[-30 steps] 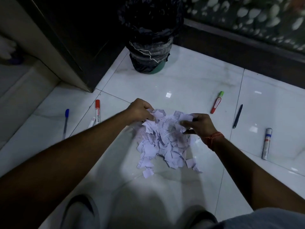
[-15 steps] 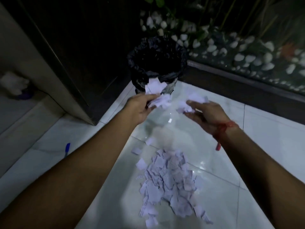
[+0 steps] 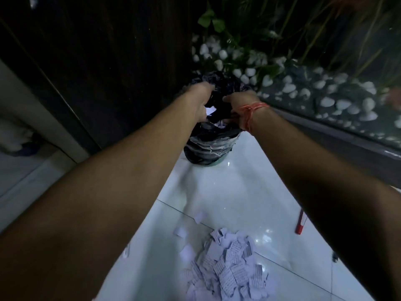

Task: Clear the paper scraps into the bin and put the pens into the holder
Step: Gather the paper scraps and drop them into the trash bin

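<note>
Scraps of white paper [image 3: 211, 110] show at the left hand [image 3: 202, 98] over the black-bagged bin [image 3: 209, 146] — right hand [image 3: 236, 101] beside it, grips unclear — better spread fingers low inside the rim.

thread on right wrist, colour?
Orange-red thread, tied around the right wrist; clearest in the head view.

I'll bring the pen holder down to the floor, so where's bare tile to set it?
Bare tile lies between the bin and the scrap pile, under the outstretched arms. Another patch runs right of the pile toward the red pen. The pile itself is crowded, with loose scraps strewn along its left edge.
</note>
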